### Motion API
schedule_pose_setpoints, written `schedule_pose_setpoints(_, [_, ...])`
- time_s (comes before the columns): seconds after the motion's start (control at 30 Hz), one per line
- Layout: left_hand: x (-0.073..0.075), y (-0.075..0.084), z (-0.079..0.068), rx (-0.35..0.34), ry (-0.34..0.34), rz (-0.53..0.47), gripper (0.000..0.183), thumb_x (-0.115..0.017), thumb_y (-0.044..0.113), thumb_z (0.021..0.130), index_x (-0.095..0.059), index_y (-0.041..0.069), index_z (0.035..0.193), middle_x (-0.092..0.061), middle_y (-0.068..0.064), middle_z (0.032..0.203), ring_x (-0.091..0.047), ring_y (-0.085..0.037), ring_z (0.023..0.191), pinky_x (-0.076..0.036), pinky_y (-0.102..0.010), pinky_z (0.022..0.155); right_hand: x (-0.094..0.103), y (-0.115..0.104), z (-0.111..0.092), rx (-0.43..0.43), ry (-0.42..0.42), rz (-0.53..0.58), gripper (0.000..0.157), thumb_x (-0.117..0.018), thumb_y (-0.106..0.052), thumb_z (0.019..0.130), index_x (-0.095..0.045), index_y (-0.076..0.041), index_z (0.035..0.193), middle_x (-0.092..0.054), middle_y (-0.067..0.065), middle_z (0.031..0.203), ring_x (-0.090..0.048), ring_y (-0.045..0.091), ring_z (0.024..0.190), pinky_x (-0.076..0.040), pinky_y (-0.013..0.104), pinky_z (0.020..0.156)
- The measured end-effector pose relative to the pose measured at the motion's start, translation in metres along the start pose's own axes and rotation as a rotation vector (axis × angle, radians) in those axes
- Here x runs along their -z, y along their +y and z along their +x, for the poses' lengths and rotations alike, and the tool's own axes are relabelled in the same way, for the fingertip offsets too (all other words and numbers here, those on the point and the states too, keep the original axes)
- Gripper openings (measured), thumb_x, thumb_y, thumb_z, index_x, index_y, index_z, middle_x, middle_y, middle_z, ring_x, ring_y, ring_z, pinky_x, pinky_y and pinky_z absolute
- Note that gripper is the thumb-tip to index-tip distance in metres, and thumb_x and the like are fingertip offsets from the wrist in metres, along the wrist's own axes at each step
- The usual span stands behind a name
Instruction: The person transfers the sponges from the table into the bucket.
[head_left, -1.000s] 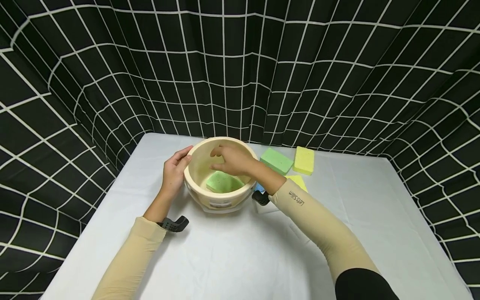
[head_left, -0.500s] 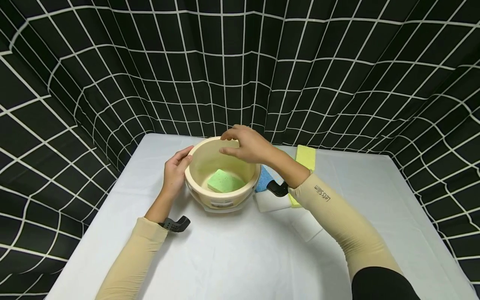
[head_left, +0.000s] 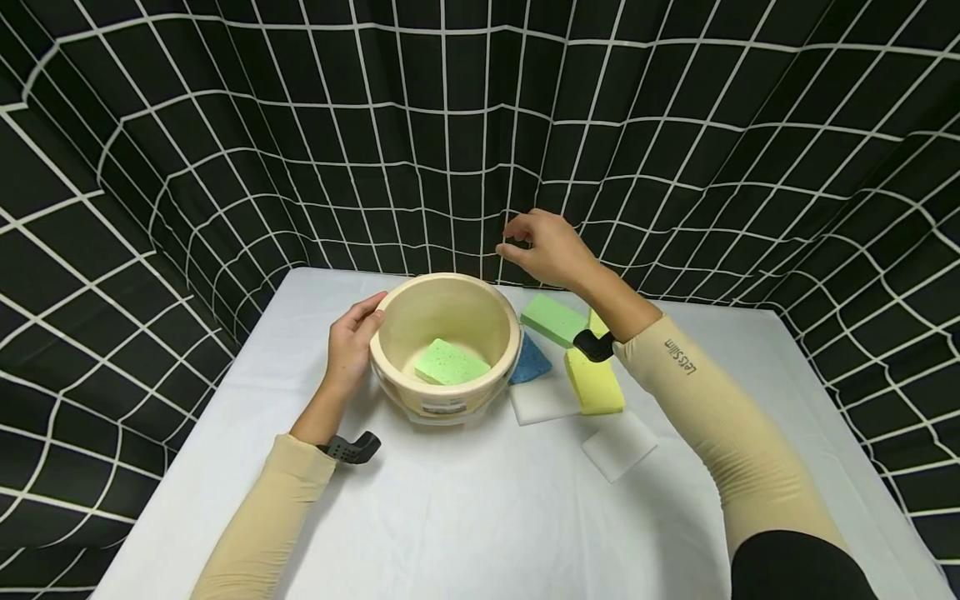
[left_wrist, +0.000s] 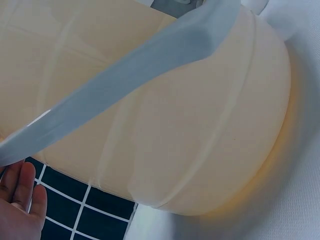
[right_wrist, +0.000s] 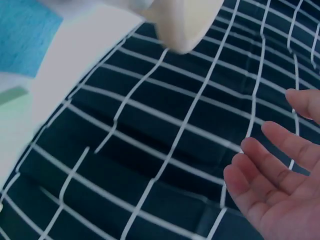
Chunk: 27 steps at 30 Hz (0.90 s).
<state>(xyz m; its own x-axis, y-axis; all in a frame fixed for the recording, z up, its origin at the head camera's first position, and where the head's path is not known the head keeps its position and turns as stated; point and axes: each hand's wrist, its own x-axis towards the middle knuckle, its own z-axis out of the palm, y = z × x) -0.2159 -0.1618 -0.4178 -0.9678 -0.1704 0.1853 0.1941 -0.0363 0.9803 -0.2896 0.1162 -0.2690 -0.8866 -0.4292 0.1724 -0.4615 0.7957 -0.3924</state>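
Note:
A cream bucket [head_left: 447, 400] with a grey handle [left_wrist: 125, 75] stands on the white-covered table, a light green sponge [head_left: 450, 363] lying inside on its bottom. My left hand [head_left: 349, 342] grips the left side of its rim, thumb over the edge and fingers outside. Raised beyond the bucket's back right, my right hand [head_left: 550, 250] holds nothing. In the right wrist view its fingers [right_wrist: 270, 160] are loosely bent and spread. Right of the bucket lie a green sponge [head_left: 553, 320], a yellow sponge [head_left: 595, 382] and a blue piece [head_left: 531, 360] partly hidden by the bucket.
A flat white pad [head_left: 543, 402] lies partly under the yellow sponge, and another white pad [head_left: 620, 447] lies nearer the front. A second yellow sponge [head_left: 597, 323] shows behind my right wrist. A black curtain with white grid lines [head_left: 450, 142] rises behind the table.
My right hand has come up out of the bucket, empty, and moved right and back over the sponges' far side. The left hand stays on the rim; the green sponge stays inside.

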Motion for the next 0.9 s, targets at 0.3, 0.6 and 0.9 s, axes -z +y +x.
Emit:
schedule_pose_setpoints(0.3, [0.001, 0.0, 0.0, 0.001, 0.002, -0.003, 0.037, -0.049, 0.009, 0.099, -0.055, -0.004, 0.133, -0.056, -0.02, 0.137, -0.061, -0.003, 0.107, -0.054, -0.012, 0.09, 0.003, 0.038, 0.005, -0.107, 0.004, -0.011, 0.041, -0.06, -0.03, 0.095, -0.063, -0.001, 0.123, -0.061, 0.02, 0.119, -0.057, 0.032, 0.108, -0.049, 0.049, 0.095])
schedule_pose_setpoints(0.6, [0.0, -0.001, 0.0, 0.006, 0.001, -0.012, 0.037, -0.05, 0.009, 0.098, -0.055, -0.004, 0.133, -0.056, -0.02, 0.136, -0.061, -0.004, 0.105, -0.055, -0.012, 0.088, 0.001, 0.069, 0.002, -0.204, -0.003, -0.015, 0.042, -0.058, -0.031, 0.096, -0.062, 0.002, 0.123, -0.062, 0.022, 0.118, -0.056, 0.035, 0.11, -0.049, 0.051, 0.095])
schedule_pose_setpoints(0.9, [0.0, 0.0, 0.0, 0.007, -0.002, -0.011, 0.038, -0.05, 0.009, 0.098, -0.054, -0.004, 0.133, -0.055, -0.02, 0.137, -0.061, -0.004, 0.106, -0.054, -0.012, 0.088, -0.003, 0.096, -0.001, -0.301, -0.004, -0.026, 0.045, -0.055, -0.032, 0.097, -0.059, 0.004, 0.123, -0.062, 0.024, 0.115, -0.057, 0.038, 0.106, -0.049, 0.052, 0.091])
